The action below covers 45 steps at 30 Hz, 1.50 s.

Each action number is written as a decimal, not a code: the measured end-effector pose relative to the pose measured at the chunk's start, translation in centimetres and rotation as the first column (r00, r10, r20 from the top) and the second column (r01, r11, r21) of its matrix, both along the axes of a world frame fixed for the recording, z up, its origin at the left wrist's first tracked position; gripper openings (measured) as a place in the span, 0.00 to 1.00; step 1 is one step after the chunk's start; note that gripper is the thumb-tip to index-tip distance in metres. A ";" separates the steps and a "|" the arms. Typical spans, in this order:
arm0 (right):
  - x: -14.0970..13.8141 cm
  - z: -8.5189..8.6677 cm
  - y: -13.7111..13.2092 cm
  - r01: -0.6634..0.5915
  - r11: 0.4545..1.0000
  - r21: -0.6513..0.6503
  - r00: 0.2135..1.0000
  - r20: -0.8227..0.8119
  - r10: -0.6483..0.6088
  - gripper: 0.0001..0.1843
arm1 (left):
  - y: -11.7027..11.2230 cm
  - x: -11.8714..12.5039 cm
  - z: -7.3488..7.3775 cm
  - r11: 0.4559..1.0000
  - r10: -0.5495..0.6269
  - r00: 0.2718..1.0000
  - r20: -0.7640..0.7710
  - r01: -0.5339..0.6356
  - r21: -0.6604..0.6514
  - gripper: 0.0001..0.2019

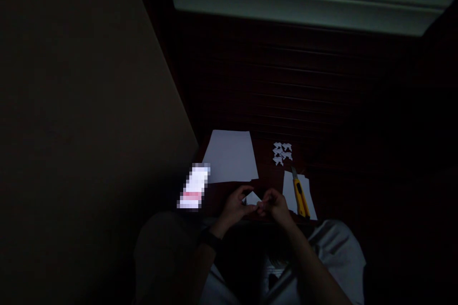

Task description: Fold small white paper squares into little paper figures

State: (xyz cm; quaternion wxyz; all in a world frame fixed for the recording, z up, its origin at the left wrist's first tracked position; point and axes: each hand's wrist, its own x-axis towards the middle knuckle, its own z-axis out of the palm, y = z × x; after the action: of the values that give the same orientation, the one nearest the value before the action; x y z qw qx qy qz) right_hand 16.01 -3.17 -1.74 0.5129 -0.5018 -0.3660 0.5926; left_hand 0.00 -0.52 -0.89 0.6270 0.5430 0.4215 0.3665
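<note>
A small folded piece of white paper [253, 198] is held between both hands near the front edge of the dark table. My left hand [237, 206] grips its left side, thumb below and index finger curved above. My right hand [275, 204] pinches the lower right side with closed fingers. Just right of that hand, a yellow utility knife [301, 196] with its blade out lies on a small stack of white paper [289, 186]. Beyond the hands sit several small folded paper figures [282, 153] in a cluster.
A stack of larger white sheets [231, 156] lies at the table's back left. A bright, blurred-out screen [194, 187] stands at the left edge. A wall [89, 81] rises on the left, and dark slatted panelling [279, 71] stands behind the table. The room is dim.
</note>
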 end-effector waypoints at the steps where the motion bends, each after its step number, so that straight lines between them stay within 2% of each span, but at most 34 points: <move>1: 0.0 0.0 0.0 -0.011 1.000 -0.007 1.000 0.005 0.011 0.20 | 0.0 0.0 0.0 1.000 -0.003 1.000 -0.011 0.003 -0.008 0.27; 9: 0.2 -0.1 -0.1 -0.097 0.995 -0.003 0.993 0.060 0.097 0.18 | 0.2 -0.4 0.1 0.995 -0.033 0.999 -0.012 0.034 0.091 0.24; 15: 0.4 0.0 -0.1 -0.129 0.992 0.011 0.991 0.031 0.129 0.17 | 0.3 -0.3 -0.4 0.995 -0.045 0.999 -0.002 0.045 0.089 0.23; 21: 0.4 -0.2 0.0 -0.092 0.996 0.020 0.996 0.004 0.092 0.18 | 0.5 -0.5 -0.7 0.999 -0.031 0.999 0.037 0.029 0.039 0.26; 27: 0.2 -0.6 0.2 0.009 0.999 0.031 1.000 -0.015 -0.009 0.18 | 0.7 -0.8 -0.8 1.000 0.028 0.998 0.054 -0.027 -0.014 0.27; 33: 0.3 -0.6 0.2 0.016 0.999 0.030 0.999 -0.033 -0.015 0.17 | 0.7 -0.8 -0.7 0.996 0.036 0.995 0.097 -0.028 -0.088 0.29; 45: 0.2 -0.7 0.1 0.011 0.999 0.043 0.999 -0.042 -0.009 0.18 | 0.6 -1.1 -0.1 0.998 0.008 0.994 0.106 -0.002 -0.057 0.28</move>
State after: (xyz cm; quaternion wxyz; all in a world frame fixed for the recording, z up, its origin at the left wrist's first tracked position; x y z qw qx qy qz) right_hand 16.21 -3.08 -2.48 0.5341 -0.4801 -0.3653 0.5922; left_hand -1.05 0.03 -0.99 0.6629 0.5035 0.3991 0.3843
